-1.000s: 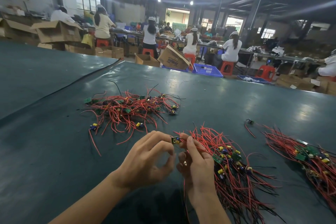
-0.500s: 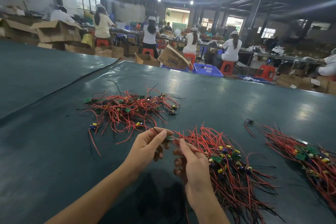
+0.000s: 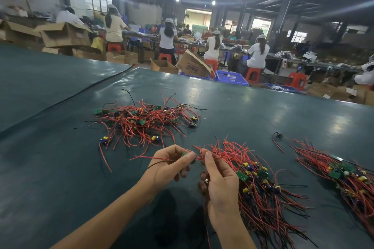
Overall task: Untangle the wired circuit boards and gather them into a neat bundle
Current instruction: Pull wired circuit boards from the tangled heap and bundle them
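My left hand (image 3: 169,164) pinches a small green circuit board (image 3: 185,155) between thumb and forefinger; its red and black wires trail off to the left. My right hand (image 3: 219,184) grips the near end of a combed bundle of red-wired boards (image 3: 261,186) lying on the table to its right. A tangled heap of wired boards (image 3: 143,120) lies further away, to the left. Another laid-out bundle (image 3: 344,174) stretches along the right edge.
The work surface is a dark green table cover (image 3: 60,168) with a seam running diagonally at the left. A single loose wired board (image 3: 278,136) lies between the two right-hand bundles. Beyond the far edge are cardboard boxes (image 3: 64,35), blue crates (image 3: 230,78) and seated workers.
My left hand has drawn one board and its wires leftward, away from the bundle. My right hand has shifted slightly right and keeps its hold on the bundle's end.
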{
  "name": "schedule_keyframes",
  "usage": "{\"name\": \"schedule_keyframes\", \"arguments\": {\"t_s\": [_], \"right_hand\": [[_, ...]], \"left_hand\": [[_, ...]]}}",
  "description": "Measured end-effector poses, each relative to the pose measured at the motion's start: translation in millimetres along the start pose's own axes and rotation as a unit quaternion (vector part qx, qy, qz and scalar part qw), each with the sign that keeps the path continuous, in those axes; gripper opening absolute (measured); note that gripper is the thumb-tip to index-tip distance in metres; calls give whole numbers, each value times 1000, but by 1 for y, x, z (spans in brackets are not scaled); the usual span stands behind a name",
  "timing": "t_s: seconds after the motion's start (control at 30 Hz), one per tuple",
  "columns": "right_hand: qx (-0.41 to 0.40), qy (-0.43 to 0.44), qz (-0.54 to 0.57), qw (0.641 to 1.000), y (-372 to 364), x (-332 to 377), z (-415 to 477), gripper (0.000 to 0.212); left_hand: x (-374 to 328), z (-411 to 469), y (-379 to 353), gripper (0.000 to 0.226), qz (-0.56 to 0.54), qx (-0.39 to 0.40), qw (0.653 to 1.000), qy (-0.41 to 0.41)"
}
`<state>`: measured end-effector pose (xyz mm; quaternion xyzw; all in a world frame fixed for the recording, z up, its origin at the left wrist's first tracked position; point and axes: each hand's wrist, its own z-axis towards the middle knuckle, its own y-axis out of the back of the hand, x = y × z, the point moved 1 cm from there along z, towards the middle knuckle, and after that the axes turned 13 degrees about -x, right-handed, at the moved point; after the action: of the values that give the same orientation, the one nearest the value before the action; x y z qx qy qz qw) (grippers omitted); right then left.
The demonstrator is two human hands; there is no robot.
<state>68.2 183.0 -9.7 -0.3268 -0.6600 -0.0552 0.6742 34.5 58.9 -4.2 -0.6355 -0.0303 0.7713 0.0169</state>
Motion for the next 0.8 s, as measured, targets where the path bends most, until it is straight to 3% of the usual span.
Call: {"name": "schedule_keyframes", "arguments": {"t_s": [0.2,0.37,0.5,0.67,0.8], "right_hand": [[42,34,-63,997,-3,-2,-3,22],[25,41,-95,994,-3,-5,-3,24],[-18,27,-102,994,-1,-4,0,29],[-112,-28,-23,993,13,5,19,31],[-143,-41,30,988,24,13,29,24]], "left_hand": [[5,-4,-5,44,64,52,996,-15],[6,-3,-3,52,78,40,996,-23],[7,-6,-6,46,75,47,995,-40],[1,-7,-8,43,63,40,996,-50],[-4,-7,-6,43,63,41,995,-62]]}}
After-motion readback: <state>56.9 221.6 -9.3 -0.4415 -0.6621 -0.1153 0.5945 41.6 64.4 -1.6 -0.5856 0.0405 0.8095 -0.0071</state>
